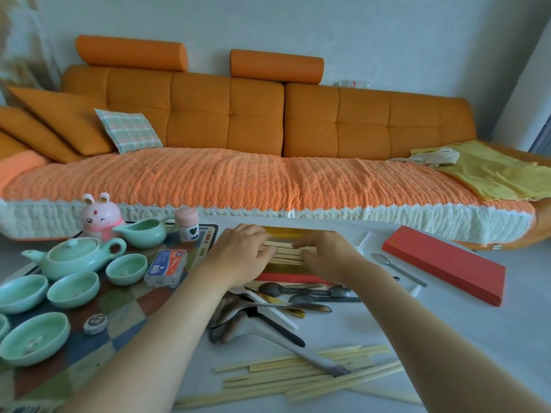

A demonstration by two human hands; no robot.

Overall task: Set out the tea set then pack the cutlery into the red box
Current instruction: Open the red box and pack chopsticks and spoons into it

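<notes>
Pressing chopsticks [286, 254] in the red box [283, 277], left hand [238, 253] and right hand [326, 259] lie flat-fingered beyond heaped spoons [278, 289].

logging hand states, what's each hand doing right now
left hand: open, fingers pressing on the chopsticks in the red box.
right hand: open, fingers flat on the same chopsticks.

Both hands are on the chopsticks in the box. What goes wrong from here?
1. The loose chopsticks lie between the forearms, close to the person; drawing the arms back could sweep them away.
2. The spoons are piled right in front of the red box; if the left hand or right hand nudges it, they may scatter.
</notes>
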